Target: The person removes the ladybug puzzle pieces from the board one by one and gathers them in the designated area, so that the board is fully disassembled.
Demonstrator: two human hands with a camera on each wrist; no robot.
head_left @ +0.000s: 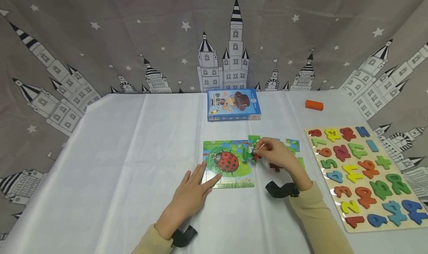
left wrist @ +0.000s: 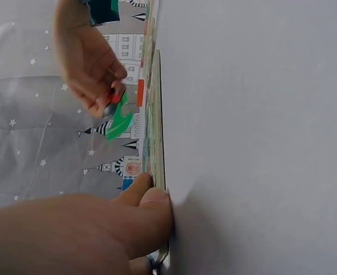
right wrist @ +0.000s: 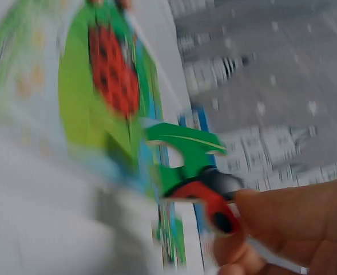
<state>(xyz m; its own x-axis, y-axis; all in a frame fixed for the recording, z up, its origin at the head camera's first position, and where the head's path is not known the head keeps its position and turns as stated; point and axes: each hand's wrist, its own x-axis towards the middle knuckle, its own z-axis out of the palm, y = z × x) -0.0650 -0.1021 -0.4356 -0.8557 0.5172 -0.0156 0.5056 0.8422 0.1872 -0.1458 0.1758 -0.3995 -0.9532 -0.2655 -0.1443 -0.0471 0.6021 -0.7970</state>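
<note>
A ladybug puzzle board point(head_left: 234, 184) lies flat on the white cloth, its picture showing a red, black-spotted ladybug on green. My left hand point(head_left: 191, 194) rests at its lower left, fingers spread along the left edge and thumb over the near edge. Between thumb and fingers, my right hand point(head_left: 278, 154) pinches a puzzle piece point(right wrist: 182, 146), green with red and black parts. In the head view that piece is raised at the board's right edge, and the left wrist view shows it off the table. More loose puzzle pieces point(head_left: 293, 145) lie behind and beside the right hand, partly hidden by it.
A blue game box point(head_left: 233, 105) lies behind the board. An orange block point(head_left: 314, 105) sits at the back right. On the right lies a wooden number board point(head_left: 337, 209) with colourful raised figures. Behind the table hangs a grey castle-print curtain point(head_left: 133, 31).
</note>
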